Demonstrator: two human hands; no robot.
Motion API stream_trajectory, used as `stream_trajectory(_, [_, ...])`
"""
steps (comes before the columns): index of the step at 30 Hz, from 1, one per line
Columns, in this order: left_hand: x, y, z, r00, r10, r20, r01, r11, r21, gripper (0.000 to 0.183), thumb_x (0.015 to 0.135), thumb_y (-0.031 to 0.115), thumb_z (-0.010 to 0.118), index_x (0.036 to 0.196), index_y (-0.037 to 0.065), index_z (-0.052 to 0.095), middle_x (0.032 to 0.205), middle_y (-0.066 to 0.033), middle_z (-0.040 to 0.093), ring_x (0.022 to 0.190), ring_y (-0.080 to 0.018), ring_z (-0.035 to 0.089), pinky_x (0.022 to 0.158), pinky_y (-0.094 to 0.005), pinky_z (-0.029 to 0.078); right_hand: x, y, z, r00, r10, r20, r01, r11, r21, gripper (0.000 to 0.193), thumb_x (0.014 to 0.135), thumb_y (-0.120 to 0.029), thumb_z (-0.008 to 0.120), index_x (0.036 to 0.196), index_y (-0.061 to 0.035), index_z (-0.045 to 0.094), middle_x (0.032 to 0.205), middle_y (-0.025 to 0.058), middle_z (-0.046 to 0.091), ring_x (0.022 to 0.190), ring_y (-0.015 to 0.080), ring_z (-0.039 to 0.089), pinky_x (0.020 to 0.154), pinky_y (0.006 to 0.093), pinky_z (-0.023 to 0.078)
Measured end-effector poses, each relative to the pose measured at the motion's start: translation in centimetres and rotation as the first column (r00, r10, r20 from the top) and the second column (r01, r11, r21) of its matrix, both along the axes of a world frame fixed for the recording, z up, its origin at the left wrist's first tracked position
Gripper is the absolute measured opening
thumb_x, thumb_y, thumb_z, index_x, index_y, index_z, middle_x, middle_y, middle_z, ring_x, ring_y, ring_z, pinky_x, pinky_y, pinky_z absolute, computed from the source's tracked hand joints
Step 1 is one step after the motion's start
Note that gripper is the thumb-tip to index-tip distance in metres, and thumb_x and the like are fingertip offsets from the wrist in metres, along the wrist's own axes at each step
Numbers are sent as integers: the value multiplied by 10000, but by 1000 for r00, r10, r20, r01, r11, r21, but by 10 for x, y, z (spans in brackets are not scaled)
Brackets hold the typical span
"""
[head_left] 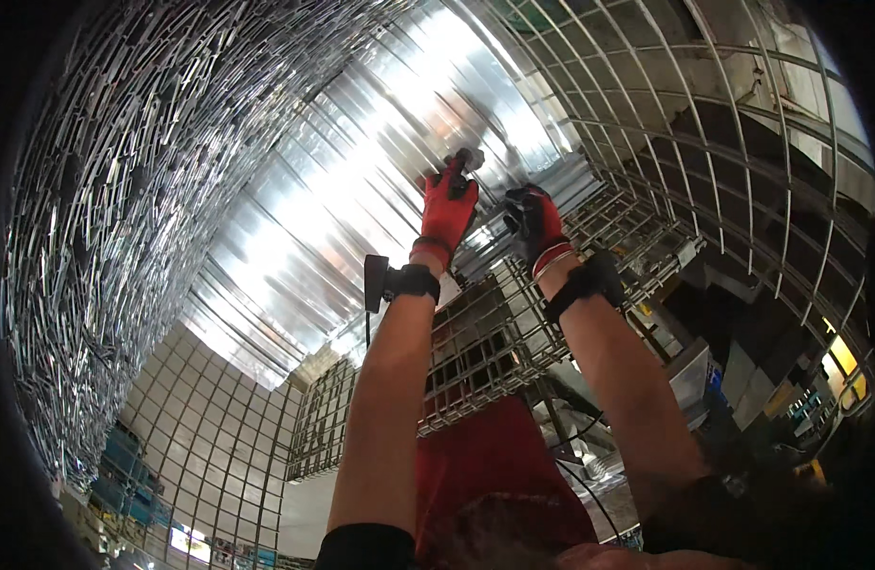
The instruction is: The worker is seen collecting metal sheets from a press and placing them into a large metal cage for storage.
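Note:
My left hand (447, 211), in a red glove with dark fingers, reaches over a bright stack of shiny metal sheets (300, 228). Its fingers are bunched together near a small greyish patch, and what they grip, if anything, does not show clearly. Just to its right is my right hand (536, 224), gloved the same way, at the stack's near right end. The dark fingers there curl inward, and whatever lies inside them is hidden. Black straps with small devices circle both wrists.
Densely packed thin metal strips or sheet edges (162, 161) rise on the left. Wire mesh panels (665, 104) stand on the right, with more mesh (205, 418) at the lower left. A folded mesh section (494, 356) crosses beneath my forearms, before a red apron (494, 475).

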State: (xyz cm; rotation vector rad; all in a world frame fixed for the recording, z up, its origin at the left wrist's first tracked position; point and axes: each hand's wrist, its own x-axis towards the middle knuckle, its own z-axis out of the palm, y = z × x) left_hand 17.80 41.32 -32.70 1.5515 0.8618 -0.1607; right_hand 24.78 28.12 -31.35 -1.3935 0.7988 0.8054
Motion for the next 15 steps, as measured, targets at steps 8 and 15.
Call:
stream_trajectory(8, [-1, 9, 18, 946, 311, 86, -192, 758, -623, 400, 843, 206, 526, 1232, 187, 433, 881, -27, 513, 807, -125, 522, 718, -247, 432, -3, 3, 18, 985, -171, 33, 169, 984, 61, 189, 724, -202, 563, 832, -50, 593, 665, -9, 500, 568, 106, 436, 535, 229, 373])
stream_trajectory(15, [24, 1, 15, 783, 622, -22, -537, 656, -530, 245, 824, 227, 584, 972, 44, 517, 848, -46, 571, 679, -143, 564, 596, -252, 479, -15, 0, 50, 979, -34, 202, 26, 999, 40, 141, 792, -212, 527, 806, -90, 595, 655, -35, 451, 573, 70, 408, 548, 214, 355])
